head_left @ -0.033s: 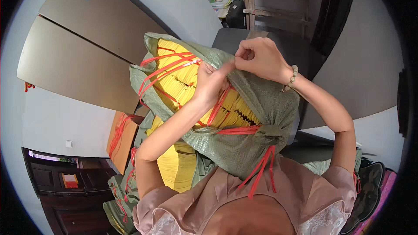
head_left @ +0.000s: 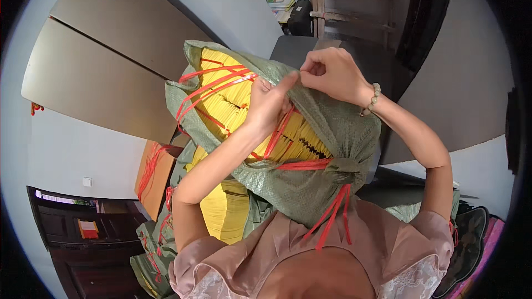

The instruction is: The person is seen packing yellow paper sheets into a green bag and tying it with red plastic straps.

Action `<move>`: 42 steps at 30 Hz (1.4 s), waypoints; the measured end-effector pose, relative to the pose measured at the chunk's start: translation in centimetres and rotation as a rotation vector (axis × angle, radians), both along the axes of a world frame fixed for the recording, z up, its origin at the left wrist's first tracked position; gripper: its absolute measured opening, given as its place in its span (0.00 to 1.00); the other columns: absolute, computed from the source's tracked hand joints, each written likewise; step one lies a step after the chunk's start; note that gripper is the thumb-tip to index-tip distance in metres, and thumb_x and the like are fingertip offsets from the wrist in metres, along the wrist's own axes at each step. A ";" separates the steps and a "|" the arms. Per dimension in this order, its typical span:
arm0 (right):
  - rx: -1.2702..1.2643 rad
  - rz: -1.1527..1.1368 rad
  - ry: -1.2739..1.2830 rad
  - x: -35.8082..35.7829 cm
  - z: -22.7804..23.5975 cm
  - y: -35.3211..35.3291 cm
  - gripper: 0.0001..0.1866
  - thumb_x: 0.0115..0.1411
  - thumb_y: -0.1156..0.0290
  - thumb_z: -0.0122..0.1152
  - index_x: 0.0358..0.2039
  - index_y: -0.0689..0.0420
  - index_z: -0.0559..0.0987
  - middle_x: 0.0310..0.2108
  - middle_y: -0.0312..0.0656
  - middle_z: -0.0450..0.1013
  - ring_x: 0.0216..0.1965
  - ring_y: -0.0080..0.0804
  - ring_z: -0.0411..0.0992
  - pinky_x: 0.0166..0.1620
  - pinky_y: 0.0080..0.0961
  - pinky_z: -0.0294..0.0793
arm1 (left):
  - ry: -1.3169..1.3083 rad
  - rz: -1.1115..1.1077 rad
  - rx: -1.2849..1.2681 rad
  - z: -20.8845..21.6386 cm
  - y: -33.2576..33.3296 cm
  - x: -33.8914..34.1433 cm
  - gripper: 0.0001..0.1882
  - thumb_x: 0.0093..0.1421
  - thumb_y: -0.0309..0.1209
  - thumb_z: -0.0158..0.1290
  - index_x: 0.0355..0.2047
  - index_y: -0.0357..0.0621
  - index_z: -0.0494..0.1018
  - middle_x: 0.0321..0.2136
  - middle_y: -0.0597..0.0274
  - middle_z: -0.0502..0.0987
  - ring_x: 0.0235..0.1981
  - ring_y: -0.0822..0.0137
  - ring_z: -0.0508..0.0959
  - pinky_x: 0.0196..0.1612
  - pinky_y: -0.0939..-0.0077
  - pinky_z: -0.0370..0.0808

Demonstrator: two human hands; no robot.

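Note:
A green woven sack point(head_left: 282, 191) lies in front of me, its side gaping over tightly packed yellow paper stacks point(head_left: 224, 91). Red plastic strings point(head_left: 213, 89) cross the gap and run into my left hand point(head_left: 269, 102), whose fingers are curled closed around them with the thumb stretched up to the right. Thumb and forefinger of my right hand point(head_left: 335, 75) pinch together close to that thumb, above the sack's edge. What the pinch holds is too small to make out. Another red string point(head_left: 305, 165) runs to the sack's gathered, knotted corner point(head_left: 341, 171), and loose red ends point(head_left: 337, 216) hang below it.
More yellow stacks point(head_left: 224, 210) stand below the sack. Green sacks with red ties point(head_left: 152, 254) sit at lower left, near a wooden board point(head_left: 155, 180) draped with red string. A fridge point(head_left: 111, 66) stands left, a grey surface point(head_left: 288, 47) lies behind, and a wooden ladder point(head_left: 352, 15) leans at the back.
My left thumb tip, blurred before, has shifted slightly and shows sharply beside my right fingertips. The sack and strings look the same.

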State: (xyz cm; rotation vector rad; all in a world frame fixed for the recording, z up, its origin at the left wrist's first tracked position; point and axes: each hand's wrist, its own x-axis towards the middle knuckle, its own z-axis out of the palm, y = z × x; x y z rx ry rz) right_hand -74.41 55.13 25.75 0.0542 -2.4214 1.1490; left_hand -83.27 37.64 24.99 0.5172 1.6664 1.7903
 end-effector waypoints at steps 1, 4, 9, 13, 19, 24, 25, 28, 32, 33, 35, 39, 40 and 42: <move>-0.069 0.011 0.001 0.0 -0.4 0.2 0.10 0.52 0.69 0.64 0.26 0.65 0.80 0.21 0.38 0.76 0.22 0.19 0.74 0.28 0.18 0.73 | -0.074 -0.060 -0.056 0.5 -0.1 -0.3 0.06 0.59 0.27 0.56 0.26 0.42 0.73 0.20 0.66 0.76 0.14 0.76 0.71 0.17 0.82 0.63; -0.148 0.018 -0.018 0.5 -0.6 0.1 0.09 0.53 0.70 0.63 0.27 0.65 0.80 0.20 0.37 0.76 0.22 0.18 0.73 0.28 0.17 0.72 | -0.072 0.042 -0.005 1.1 0.5 0.9 0.08 0.61 0.30 0.56 0.25 0.42 0.73 0.17 0.67 0.75 0.10 0.78 0.67 0.13 0.83 0.61; -0.319 -0.001 -0.257 1.4 -0.1 -0.1 0.08 0.58 0.71 0.58 0.31 0.63 0.79 0.19 0.32 0.73 0.22 0.14 0.71 0.26 0.13 0.71 | -0.005 0.014 -0.049 1.3 -0.9 0.3 0.07 0.61 0.30 0.56 0.27 0.42 0.73 0.20 0.68 0.76 0.12 0.79 0.68 0.14 0.84 0.63; -0.594 0.161 -0.356 0.5 -0.4 0.4 0.08 0.63 0.68 0.52 0.33 0.58 0.76 0.21 0.27 0.67 0.21 0.10 0.64 0.22 0.10 0.64 | 0.015 -0.007 -0.068 1.5 -0.9 0.5 0.07 0.61 0.30 0.55 0.28 0.40 0.73 0.20 0.66 0.76 0.13 0.78 0.70 0.14 0.83 0.63; -0.982 0.284 -0.535 -0.4 0.8 0.6 0.07 0.64 0.69 0.49 0.32 0.57 0.74 0.25 0.25 0.62 0.21 0.08 0.54 0.19 0.08 0.53 | 0.104 -0.041 -0.108 0.6 -1.1 0.0 0.12 0.61 0.35 0.57 0.28 0.39 0.74 0.14 0.68 0.72 0.11 0.78 0.68 0.13 0.83 0.62; -1.153 0.379 -0.650 -0.4 1.7 0.7 0.08 0.63 0.67 0.55 0.28 0.56 0.72 0.23 0.25 0.62 0.19 0.07 0.54 0.17 0.08 0.50 | 0.128 -0.091 -0.066 0.6 -1.2 -0.1 0.12 0.61 0.35 0.56 0.27 0.40 0.74 0.13 0.68 0.71 0.10 0.78 0.68 0.13 0.83 0.63; -1.149 0.371 -0.657 -0.4 2.0 0.7 0.08 0.63 0.67 0.55 0.28 0.56 0.72 0.23 0.25 0.62 0.19 0.07 0.54 0.17 0.08 0.50 | 0.120 -0.093 -0.059 0.6 -1.2 -0.1 0.12 0.61 0.35 0.56 0.27 0.40 0.74 0.13 0.68 0.71 0.10 0.78 0.68 0.13 0.83 0.63; -0.445 0.278 -0.742 -0.3 2.8 0.1 0.14 0.61 0.61 0.60 0.23 0.53 0.71 0.15 0.22 0.58 0.14 0.08 0.51 0.17 0.09 0.48 | 0.134 -0.132 0.010 0.2 -1.2 -0.3 0.11 0.61 0.30 0.54 0.23 0.38 0.73 0.13 0.64 0.72 0.10 0.75 0.69 0.12 0.80 0.63; -0.164 0.225 -0.632 -0.8 2.6 0.3 0.14 0.59 0.60 0.58 0.23 0.56 0.75 0.17 0.26 0.66 0.18 0.12 0.59 0.20 0.17 0.56 | 0.149 -0.121 -0.034 0.0 -1.2 -0.9 0.11 0.61 0.31 0.54 0.24 0.39 0.73 0.13 0.64 0.72 0.11 0.75 0.69 0.13 0.80 0.64; -0.190 0.050 -0.562 -0.9 2.8 -0.2 0.14 0.59 0.59 0.57 0.23 0.55 0.75 0.19 0.27 0.66 0.20 0.13 0.59 0.23 0.16 0.58 | 0.112 -0.129 -0.053 0.0 -1.3 -0.9 0.10 0.61 0.31 0.54 0.24 0.39 0.73 0.14 0.64 0.73 0.11 0.75 0.70 0.13 0.80 0.64; -0.498 0.084 -0.569 -1.4 3.2 0.4 0.13 0.60 0.60 0.56 0.25 0.54 0.75 0.20 0.28 0.67 0.22 0.14 0.61 0.26 0.16 0.62 | 0.112 -0.120 -0.023 0.3 -1.4 -0.4 0.12 0.61 0.35 0.56 0.24 0.40 0.73 0.14 0.65 0.72 0.12 0.76 0.70 0.14 0.81 0.64; -1.081 0.161 -0.460 -0.9 3.4 0.3 0.08 0.62 0.62 0.56 0.30 0.51 0.76 0.30 0.28 0.73 0.31 0.14 0.68 0.35 0.14 0.66 | 0.222 -0.103 -0.161 1.1 -2.8 -1.8 0.18 0.60 0.45 0.57 0.23 0.43 0.74 0.14 0.66 0.72 0.13 0.77 0.70 0.16 0.82 0.66; -1.078 0.163 -0.465 -0.5 3.9 0.2 0.08 0.62 0.62 0.56 0.30 0.51 0.76 0.30 0.28 0.73 0.31 0.14 0.68 0.35 0.14 0.66 | 0.330 -0.238 -0.158 1.9 -3.8 -2.8 0.22 0.59 0.49 0.56 0.26 0.40 0.74 0.14 0.64 0.73 0.12 0.75 0.70 0.17 0.79 0.67; -0.939 0.208 -0.557 0.2 4.6 0.5 0.08 0.61 0.61 0.57 0.31 0.50 0.77 0.31 0.28 0.74 0.32 0.14 0.68 0.38 0.14 0.64 | 0.677 -0.132 -0.331 4.5 -4.4 -3.8 0.23 0.57 0.49 0.57 0.30 0.38 0.75 0.21 0.58 0.76 0.17 0.67 0.74 0.23 0.73 0.71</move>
